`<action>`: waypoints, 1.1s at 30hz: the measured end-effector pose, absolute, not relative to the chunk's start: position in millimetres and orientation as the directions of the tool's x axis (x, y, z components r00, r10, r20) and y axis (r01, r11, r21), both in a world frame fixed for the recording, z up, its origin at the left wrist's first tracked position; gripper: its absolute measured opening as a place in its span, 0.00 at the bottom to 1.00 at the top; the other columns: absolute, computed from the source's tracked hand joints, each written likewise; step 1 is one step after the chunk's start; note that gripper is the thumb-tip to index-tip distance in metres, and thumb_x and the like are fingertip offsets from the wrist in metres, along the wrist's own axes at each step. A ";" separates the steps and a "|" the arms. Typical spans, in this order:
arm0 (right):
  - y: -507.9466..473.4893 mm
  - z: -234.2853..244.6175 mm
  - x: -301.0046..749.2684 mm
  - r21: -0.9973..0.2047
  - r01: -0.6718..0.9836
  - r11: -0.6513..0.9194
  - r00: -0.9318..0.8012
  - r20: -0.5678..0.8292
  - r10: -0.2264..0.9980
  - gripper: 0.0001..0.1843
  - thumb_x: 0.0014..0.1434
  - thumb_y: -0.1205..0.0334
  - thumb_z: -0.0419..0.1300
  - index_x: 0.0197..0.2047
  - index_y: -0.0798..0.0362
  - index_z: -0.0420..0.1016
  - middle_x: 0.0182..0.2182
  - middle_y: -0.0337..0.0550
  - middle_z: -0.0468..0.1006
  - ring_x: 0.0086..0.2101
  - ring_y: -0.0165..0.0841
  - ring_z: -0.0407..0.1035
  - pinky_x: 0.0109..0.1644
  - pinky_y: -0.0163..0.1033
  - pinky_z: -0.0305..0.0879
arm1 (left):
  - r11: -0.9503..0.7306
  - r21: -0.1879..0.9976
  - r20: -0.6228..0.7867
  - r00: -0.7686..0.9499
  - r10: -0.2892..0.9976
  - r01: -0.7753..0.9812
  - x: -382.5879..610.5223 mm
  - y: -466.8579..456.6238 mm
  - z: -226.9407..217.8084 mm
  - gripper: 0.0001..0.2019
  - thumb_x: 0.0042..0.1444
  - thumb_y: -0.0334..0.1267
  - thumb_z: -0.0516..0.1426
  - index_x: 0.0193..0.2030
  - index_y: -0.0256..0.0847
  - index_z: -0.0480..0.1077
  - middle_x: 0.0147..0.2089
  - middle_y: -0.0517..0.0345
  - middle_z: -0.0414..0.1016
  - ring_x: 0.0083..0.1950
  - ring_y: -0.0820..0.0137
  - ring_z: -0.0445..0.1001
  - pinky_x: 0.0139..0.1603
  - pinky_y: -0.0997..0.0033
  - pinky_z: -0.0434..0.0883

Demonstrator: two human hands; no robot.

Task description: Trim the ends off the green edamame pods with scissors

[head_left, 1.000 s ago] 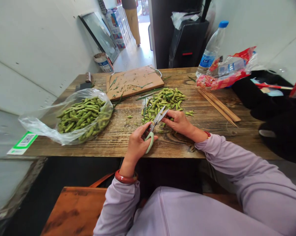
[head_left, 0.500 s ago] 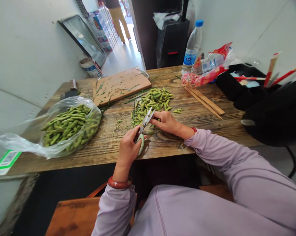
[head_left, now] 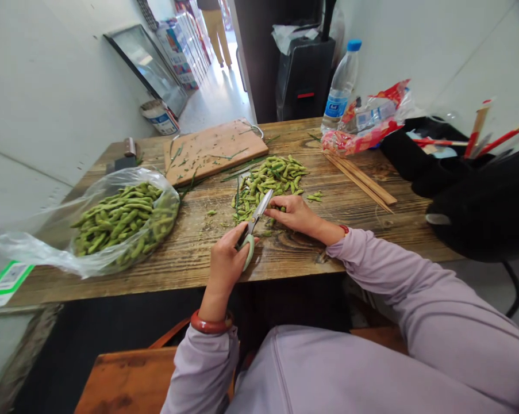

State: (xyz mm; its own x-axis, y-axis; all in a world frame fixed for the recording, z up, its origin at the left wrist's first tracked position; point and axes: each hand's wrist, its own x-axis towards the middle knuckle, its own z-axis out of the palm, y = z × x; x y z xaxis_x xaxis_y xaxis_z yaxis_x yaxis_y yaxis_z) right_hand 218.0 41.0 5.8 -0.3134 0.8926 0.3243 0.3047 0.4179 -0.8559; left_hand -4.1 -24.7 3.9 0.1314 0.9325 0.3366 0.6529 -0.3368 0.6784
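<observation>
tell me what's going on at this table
A person holds scissors in the left hand, the blades looking nearly closed and angled toward the fingertips of the right hand. Those fingers are pinched together; whether a pod is between them is hard to tell. Just beyond lies a loose heap of green pods on the wooden table. More pods fill an open plastic bag to the left.

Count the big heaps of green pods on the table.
2: the bagged heap inside the clear plastic bag at left, and the loose heap just beyond the right hand. No others show.
</observation>
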 end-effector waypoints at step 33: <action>42.8 16.8 224.9 -0.881 -0.381 -0.281 -0.302 -0.169 0.938 0.27 0.42 0.45 0.77 0.33 0.57 0.74 0.22 0.32 0.73 0.15 0.15 0.48 0.17 0.27 0.38 | -0.355 0.736 0.316 0.171 0.933 0.577 -3.4 -26.0 1.5 0.27 0.54 0.43 0.67 0.61 0.40 0.75 0.54 0.49 0.82 0.51 0.61 0.81 0.57 0.63 0.76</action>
